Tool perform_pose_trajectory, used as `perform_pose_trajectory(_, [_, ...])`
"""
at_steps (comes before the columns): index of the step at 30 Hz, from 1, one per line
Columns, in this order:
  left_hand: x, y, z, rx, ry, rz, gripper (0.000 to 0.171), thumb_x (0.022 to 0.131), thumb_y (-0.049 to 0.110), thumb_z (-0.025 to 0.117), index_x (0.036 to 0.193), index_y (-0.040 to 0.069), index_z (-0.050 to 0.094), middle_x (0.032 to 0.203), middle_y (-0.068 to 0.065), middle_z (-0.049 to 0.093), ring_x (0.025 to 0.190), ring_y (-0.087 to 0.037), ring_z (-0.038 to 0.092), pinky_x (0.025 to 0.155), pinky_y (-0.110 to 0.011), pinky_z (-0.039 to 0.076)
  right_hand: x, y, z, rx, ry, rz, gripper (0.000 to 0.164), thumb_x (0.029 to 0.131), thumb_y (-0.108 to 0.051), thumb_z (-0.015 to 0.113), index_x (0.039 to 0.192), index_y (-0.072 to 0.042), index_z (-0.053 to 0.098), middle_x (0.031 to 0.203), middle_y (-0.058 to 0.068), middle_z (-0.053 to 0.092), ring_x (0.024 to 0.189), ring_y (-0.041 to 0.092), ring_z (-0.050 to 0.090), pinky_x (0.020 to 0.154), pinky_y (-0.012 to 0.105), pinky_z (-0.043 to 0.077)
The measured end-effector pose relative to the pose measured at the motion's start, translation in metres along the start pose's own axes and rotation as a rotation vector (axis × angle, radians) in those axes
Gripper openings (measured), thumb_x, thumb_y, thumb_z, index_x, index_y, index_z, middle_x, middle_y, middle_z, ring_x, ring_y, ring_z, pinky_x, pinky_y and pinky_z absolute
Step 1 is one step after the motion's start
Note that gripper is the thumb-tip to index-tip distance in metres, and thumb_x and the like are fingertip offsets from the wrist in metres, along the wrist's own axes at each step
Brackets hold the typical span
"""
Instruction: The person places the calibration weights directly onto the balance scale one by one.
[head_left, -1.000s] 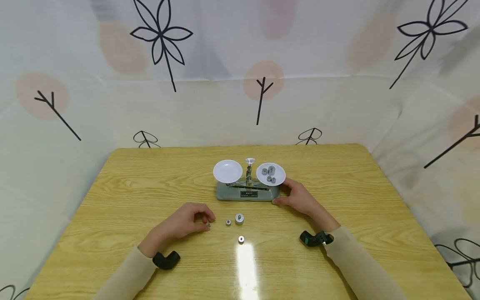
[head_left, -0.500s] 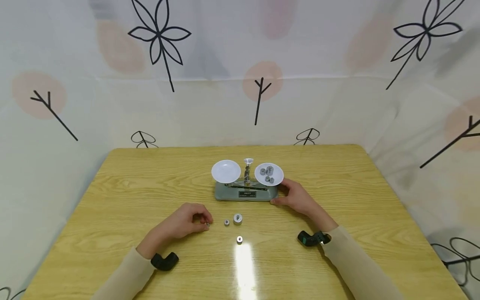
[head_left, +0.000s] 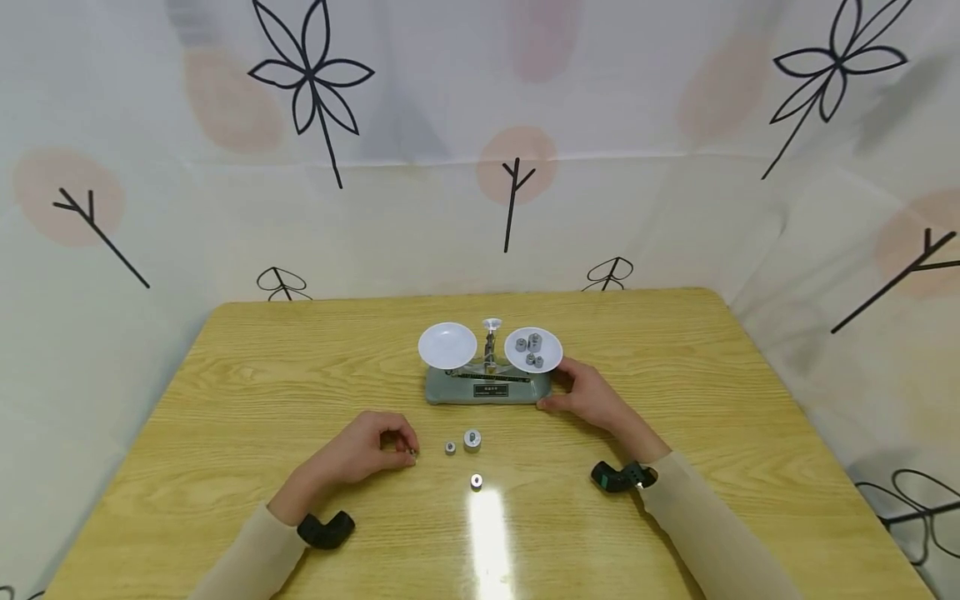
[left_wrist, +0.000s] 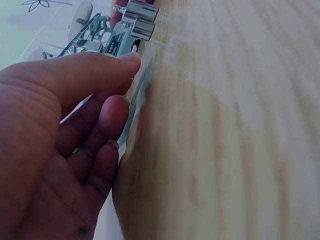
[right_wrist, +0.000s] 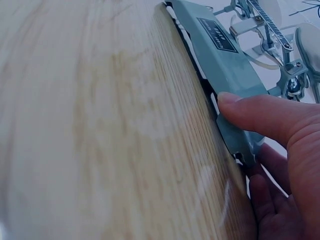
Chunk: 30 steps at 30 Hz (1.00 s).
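Note:
A small metal balance weight point(head_left: 412, 452) is pinched between the thumb and fingertips of my left hand point(head_left: 358, 450), just above or on the table; the fingers mostly cover it in the left wrist view. My right hand point(head_left: 595, 400) grips the right end of a grey-green balance scale point(right_wrist: 220, 60), thumb on the front of its base and fingers behind. Several weights point(head_left: 534, 342) sit in the scale's white right pan point(head_left: 553, 354). The white left pan point(head_left: 447, 346) stands slightly higher.
Between the hands, a large weight point(head_left: 472, 441) and a smaller weight point(head_left: 450, 447) stand close together. Another small weight point(head_left: 476, 482) is nearer the front, by a bright reflection. A patterned cloth point(head_left: 420, 225) hangs behind the wooden table point(head_left: 300, 350).
My left thumb and fingertips have drawn together on the small weight, which earlier showed more between them. My right hand stays on the scale base. The head view has shifted slightly.

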<state>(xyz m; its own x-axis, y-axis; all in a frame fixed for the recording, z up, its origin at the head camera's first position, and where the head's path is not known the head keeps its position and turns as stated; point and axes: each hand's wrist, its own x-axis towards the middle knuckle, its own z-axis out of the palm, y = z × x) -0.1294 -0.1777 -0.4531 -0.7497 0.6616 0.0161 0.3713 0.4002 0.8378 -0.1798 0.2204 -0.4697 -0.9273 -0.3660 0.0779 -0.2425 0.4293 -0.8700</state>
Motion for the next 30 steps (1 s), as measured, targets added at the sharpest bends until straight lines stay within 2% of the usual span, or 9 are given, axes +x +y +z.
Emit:
perform_pose_trajectory(5, [0.000, 0.002, 0.001, -0.032, 0.012, 0.019, 0.011, 0.088, 0.012, 0.078, 0.094, 0.017, 0.071, 0.090, 0.006, 0.067, 0.081, -0.013, 0.064, 0.075, -0.029, 0.054, 0.001, 0.000, 0.000, 0.007, 0.002, -0.002, 0.071, 0.075, -0.006, 0.087, 0.138, -0.001, 0.055, 0.139, 0.016, 0.056, 0.132, 0.033, 0.048, 0.108, 0.049, 0.038])
perform_pose_trajectory(11, [-0.001, 0.003, 0.001, -0.056, 0.032, 0.002, 0.011, 0.087, 0.013, 0.078, 0.094, 0.016, 0.071, 0.092, 0.005, 0.067, 0.087, -0.014, 0.064, 0.080, -0.032, 0.053, 0.000, -0.002, 0.001, 0.006, 0.006, -0.005, 0.069, 0.075, -0.008, 0.087, 0.136, 0.000, 0.056, 0.138, 0.017, 0.057, 0.130, 0.034, 0.049, 0.108, 0.050, 0.038])
perform_pose_trajectory(17, [0.000, 0.006, 0.000, -0.064, 0.049, 0.013, 0.011, 0.087, 0.011, 0.078, 0.095, 0.015, 0.071, 0.093, 0.003, 0.068, 0.086, -0.016, 0.064, 0.078, -0.031, 0.053, -0.001, -0.003, 0.001, -0.001, 0.004, 0.005, 0.071, 0.075, -0.007, 0.087, 0.138, -0.002, 0.055, 0.140, 0.015, 0.056, 0.132, 0.032, 0.049, 0.108, 0.049, 0.038])
perform_pose_trajectory(20, [0.001, 0.008, -0.002, -0.054, 0.049, 0.025, 0.011, 0.088, 0.009, 0.077, 0.095, 0.016, 0.072, 0.093, 0.001, 0.068, 0.085, -0.016, 0.063, 0.076, -0.030, 0.053, -0.001, -0.002, 0.001, -0.003, 0.006, 0.001, 0.071, 0.075, -0.008, 0.087, 0.138, -0.003, 0.055, 0.140, 0.014, 0.055, 0.131, 0.031, 0.049, 0.108, 0.048, 0.038])
perform_pose_trajectory(27, [0.004, 0.012, -0.008, 0.036, 0.069, 0.063, 0.011, 0.088, 0.009, 0.077, 0.095, 0.016, 0.072, 0.092, 0.004, 0.069, 0.084, -0.011, 0.062, 0.075, -0.031, 0.052, -0.002, -0.001, 0.001, -0.024, 0.012, -0.020, 0.070, 0.076, -0.010, 0.087, 0.138, -0.001, 0.055, 0.138, 0.015, 0.057, 0.128, 0.033, 0.051, 0.106, 0.051, 0.040])
perform_pose_trajectory(30, [0.005, 0.014, -0.012, 0.072, 0.075, 0.057, 0.010, 0.088, 0.011, 0.077, 0.095, 0.016, 0.072, 0.093, 0.007, 0.068, 0.087, -0.011, 0.063, 0.077, -0.032, 0.051, -0.001, -0.003, 0.002, -0.028, 0.017, -0.013, 0.069, 0.076, -0.006, 0.086, 0.138, 0.000, 0.055, 0.137, 0.016, 0.057, 0.129, 0.033, 0.051, 0.106, 0.051, 0.040])
